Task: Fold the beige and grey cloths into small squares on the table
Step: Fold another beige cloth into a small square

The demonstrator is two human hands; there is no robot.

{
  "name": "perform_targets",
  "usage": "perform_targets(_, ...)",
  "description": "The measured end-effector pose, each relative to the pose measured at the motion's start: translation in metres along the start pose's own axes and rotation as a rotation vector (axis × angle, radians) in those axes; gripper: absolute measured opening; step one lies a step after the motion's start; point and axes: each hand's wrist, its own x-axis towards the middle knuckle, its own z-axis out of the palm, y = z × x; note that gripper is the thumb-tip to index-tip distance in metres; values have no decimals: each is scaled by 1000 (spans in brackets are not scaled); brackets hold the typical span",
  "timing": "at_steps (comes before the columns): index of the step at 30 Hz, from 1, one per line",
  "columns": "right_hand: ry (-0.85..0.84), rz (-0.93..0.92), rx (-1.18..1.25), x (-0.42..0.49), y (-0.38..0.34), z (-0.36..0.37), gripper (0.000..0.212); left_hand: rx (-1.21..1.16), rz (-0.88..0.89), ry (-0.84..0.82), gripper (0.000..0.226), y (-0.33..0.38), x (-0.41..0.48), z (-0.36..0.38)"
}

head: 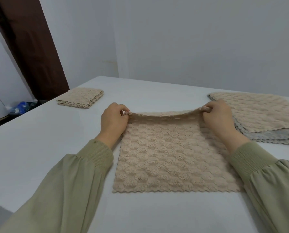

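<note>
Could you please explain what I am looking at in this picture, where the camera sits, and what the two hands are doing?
There is no machine here. A person is working with bare hands, and the single picture comes from a wide-angle camera worn on the head, looking forward and down. That is why two green sleeves reach in from the bottom. On the white table a beige cloth is spread open in front of the person. The left hand and the right hand each pinch one far corner of it. The far edge is lifted off the table, while the near edge lies flat. At the far left sits a folded beige square. At the right lies a pile of unfolded cloths, beige on top and grey beneath.
</note>
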Motion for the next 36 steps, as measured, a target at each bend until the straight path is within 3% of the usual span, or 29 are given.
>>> perform_targets(6, 4, -59, -32, -30, -7, -30, 21, -170, -58, -99, 22, 10, -29, -27)
perform_targets(12, 25, -160, -233, -75, -4, -40, 25, 153, 123, -168, 20, 12, -62, -46)
perform_targets(14, -122, -115, -313, -88, -10, -41, 41, 185, 220, -238, 33, 14, -70, -45)
perform_targets(17, -472, -20, -421, -102, -12, -38, 61, 362, 305, -552, 71, 13, -81, -37)
perform_targets(19, -556, -23, -450, -105, -10, -35, 67, 478, 289, -708, 75, 12, -83, -31)
perform_targets(21, -567, -20, -464, -101, -9, -32, 68, 512, 262, -754, 68, 11, -80, -28)
perform_targets(29, -569, 47, -450, -62, -14, -2, 66, 501, 223, -751, 63, 4, -37, -10)
perform_targets(33, -370, 23, -325, -47, -11, 3, 49, 103, 96, -475, 46, -2, -21, -4)
perform_targets(36, -286, 16, -197, -40, -3, -7, 37, 94, 32, -366, 39, -10, -13, -4)
